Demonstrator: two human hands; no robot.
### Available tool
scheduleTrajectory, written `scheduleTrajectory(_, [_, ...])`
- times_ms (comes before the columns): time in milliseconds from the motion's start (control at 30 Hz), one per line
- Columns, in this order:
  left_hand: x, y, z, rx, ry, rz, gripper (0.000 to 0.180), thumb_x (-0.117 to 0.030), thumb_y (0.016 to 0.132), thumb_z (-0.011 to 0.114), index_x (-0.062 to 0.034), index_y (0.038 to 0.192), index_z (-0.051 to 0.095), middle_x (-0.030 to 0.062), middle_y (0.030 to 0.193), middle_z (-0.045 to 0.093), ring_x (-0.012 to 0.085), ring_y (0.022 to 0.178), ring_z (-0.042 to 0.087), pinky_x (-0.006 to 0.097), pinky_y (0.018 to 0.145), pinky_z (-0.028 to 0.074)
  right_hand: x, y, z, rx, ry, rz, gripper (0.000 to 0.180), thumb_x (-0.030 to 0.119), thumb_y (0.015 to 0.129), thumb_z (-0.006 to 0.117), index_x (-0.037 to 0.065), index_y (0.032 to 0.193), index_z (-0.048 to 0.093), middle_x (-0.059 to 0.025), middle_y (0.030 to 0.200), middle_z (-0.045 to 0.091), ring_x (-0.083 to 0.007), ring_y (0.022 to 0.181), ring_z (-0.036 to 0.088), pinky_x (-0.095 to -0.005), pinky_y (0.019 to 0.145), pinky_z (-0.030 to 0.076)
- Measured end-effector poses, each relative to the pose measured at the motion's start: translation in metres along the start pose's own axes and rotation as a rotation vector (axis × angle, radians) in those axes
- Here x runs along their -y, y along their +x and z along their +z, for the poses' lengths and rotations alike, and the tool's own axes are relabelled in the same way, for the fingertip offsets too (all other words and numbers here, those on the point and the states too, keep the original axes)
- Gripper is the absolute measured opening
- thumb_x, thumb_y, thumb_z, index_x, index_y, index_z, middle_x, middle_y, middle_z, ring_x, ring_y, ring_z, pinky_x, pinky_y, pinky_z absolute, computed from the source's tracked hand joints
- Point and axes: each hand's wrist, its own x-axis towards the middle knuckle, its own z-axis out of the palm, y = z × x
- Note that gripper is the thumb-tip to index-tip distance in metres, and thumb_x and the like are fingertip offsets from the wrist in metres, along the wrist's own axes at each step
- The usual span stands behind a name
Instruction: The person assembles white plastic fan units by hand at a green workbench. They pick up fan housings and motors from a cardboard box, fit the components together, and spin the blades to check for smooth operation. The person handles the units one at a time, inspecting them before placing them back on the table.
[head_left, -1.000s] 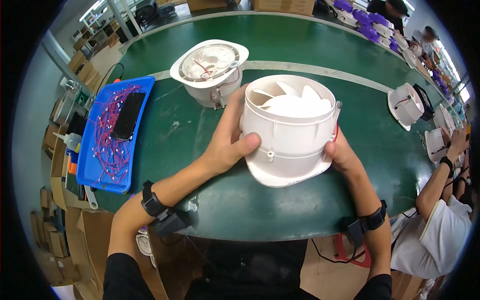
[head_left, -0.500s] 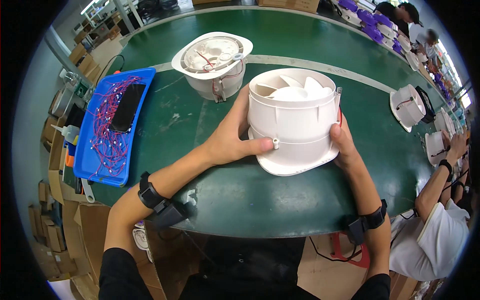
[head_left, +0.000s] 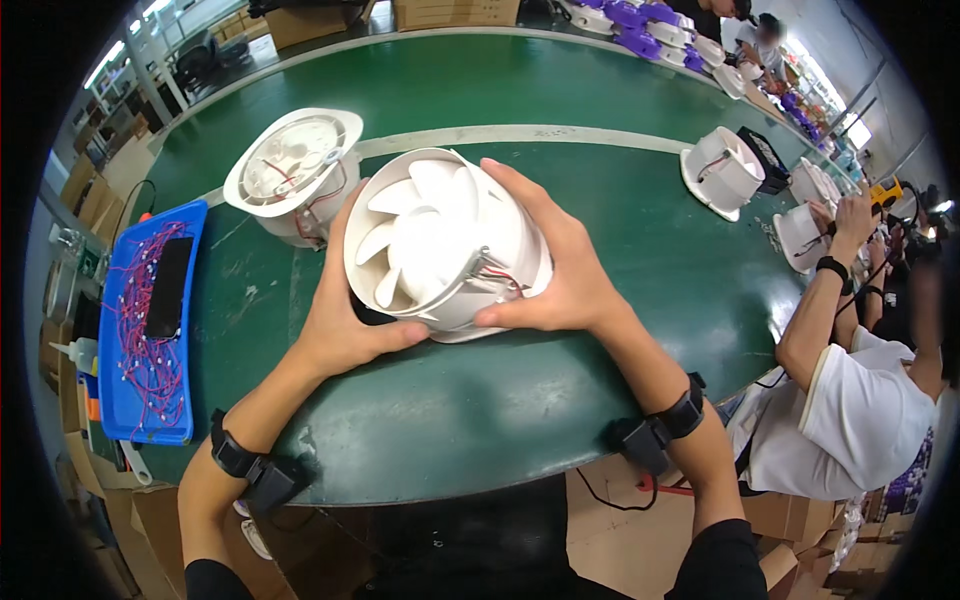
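Head view shows a white round fan housing (head_left: 440, 240) held up over the green table (head_left: 600, 200), tilted so that its open mouth with the white blades faces the camera. Left hand (head_left: 345, 310) grips the housing on its left side: the thumb lies under the lower rim and the fingers go up along the wall. Right hand (head_left: 555, 265) holds the housing on its right side, with the fingers spread over the top edge and the thumb pressed near the short red wires (head_left: 497, 275) that come out of the body. Both hands are closed firmly around the housing, which rests between them.

Just behind the housing, to its left, a second white fan unit (head_left: 295, 175) stands on the table with its flat flange upward. Far to the left of the housing lies a blue tray (head_left: 120, 395) with red wires and a dark flat device in it. Well to the right of the housing, another person in a white shirt (head_left: 860, 410) works at the table edge, near more white housings (head_left: 725, 170).
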Motion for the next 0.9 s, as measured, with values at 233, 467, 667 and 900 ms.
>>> scheduleTrajectory(233, [-0.004,-0.001,0.007,-0.101,0.183,-0.106,0.086,-0.021,0.082,0.075,-0.0013,0.148,0.025,0.0193,0.143,0.041,0.0305,0.132,0.044,0.045,0.110,0.037,-0.003,-0.002,0.004,0.002,-0.061,0.249,0.108,0.046,0.065,0.083,0.000,0.147,0.028,-0.0290,0.139,0.044,-0.0423,0.128,0.045,-0.0462,0.107,0.037])
scheduleTrajectory(467, [-0.003,0.002,-0.003,-0.062,0.107,-0.263,0.057,-0.008,0.088,0.064,-0.0015,0.139,0.038,0.0162,0.132,0.051,0.0163,0.107,0.058,0.031,0.083,0.053,-0.001,0.001,-0.006,-0.084,-0.257,0.014,0.095,0.036,0.069,0.083,0.010,0.147,0.036,-0.0261,0.145,0.036,-0.0418,0.134,0.037,-0.0488,0.109,0.033])
scheduleTrajectory(667, [-0.019,-0.001,0.012,0.134,0.013,-0.307,0.056,-0.002,0.089,0.055,-0.0017,0.141,0.035,0.0068,0.076,0.063,0.0125,0.073,0.062,0.024,0.069,0.050,0.002,0.002,-0.014,-0.114,-0.354,-0.217,0.026,0.025,0.067,0.082,0.014,0.089,0.075,-0.0119,0.121,0.060,-0.0356,0.117,0.053,-0.0505,0.101,0.042])
scheduleTrajectory(900, [-0.015,0.002,0.007,0.257,0.254,-0.253,0.013,-0.004,0.089,0.061,-0.0001,0.097,0.052,0.0055,0.078,0.062,0.0106,0.072,0.060,0.025,0.068,0.048,0.015,0.006,-0.017,0.000,-0.440,-0.288,0.032,0.027,0.065,0.083,0.018,0.095,0.075,-0.0053,0.112,0.064,-0.0302,0.112,0.057,-0.0567,0.101,0.041])
